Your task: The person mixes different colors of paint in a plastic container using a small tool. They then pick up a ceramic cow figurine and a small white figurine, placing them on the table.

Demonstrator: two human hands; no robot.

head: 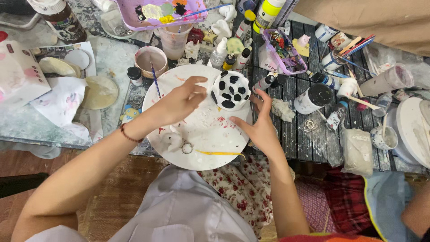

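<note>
The white ceramic piece with black painted spots (231, 90) stands at the far edge of the round white board (197, 148). It is flanked by the left hand (179, 102) and right hand (260, 127), both half open and empty. Judged step: inspection between coats; a steady two-sided grip is required next.

A cluttered craft table: a purple paint palette (154, 13), small paint bottles (242, 56), a cup holding a brush (151, 60), a yellow brush (219, 153) and floral cloth (233, 188) below.

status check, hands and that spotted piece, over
Left hand open, fingertips at spotted piece. Right hand open beside it. Piece upright on white round board. Nothing between.
</note>
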